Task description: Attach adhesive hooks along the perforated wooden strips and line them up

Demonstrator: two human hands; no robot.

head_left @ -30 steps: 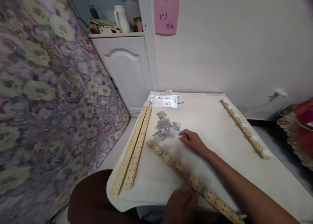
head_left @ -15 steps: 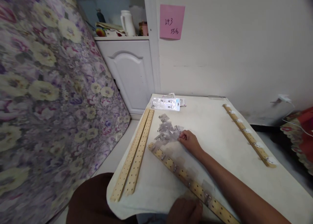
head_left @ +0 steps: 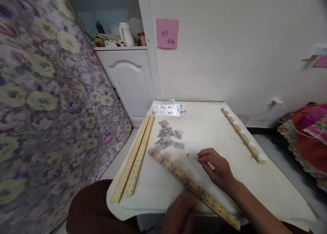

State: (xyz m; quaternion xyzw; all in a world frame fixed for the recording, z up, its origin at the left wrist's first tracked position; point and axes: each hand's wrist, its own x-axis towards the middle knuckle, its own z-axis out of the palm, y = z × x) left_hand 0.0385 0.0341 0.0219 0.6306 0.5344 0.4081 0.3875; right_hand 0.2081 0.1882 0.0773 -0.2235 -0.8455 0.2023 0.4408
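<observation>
My right hand hovers over the white table, fingers pinched on a small clear hook piece with a dark metal hook. Just below it a perforated wooden strip lies diagonally, with several clear hooks fitted along it. My left hand rests closed at the strip's near part, by the table's front edge; what it holds is hidden. A pile of loose clear hooks lies farther back on the table.
Two more perforated wooden strips lie side by side along the table's left edge. Another strip with white pieces lies at the right. A clear blister pack sits at the back. Floral mattress at left, white cabinet behind.
My right hand has drawn back from the pile toward me, carrying one clear hook piece toward the diagonal strip. The view has shifted slightly.
</observation>
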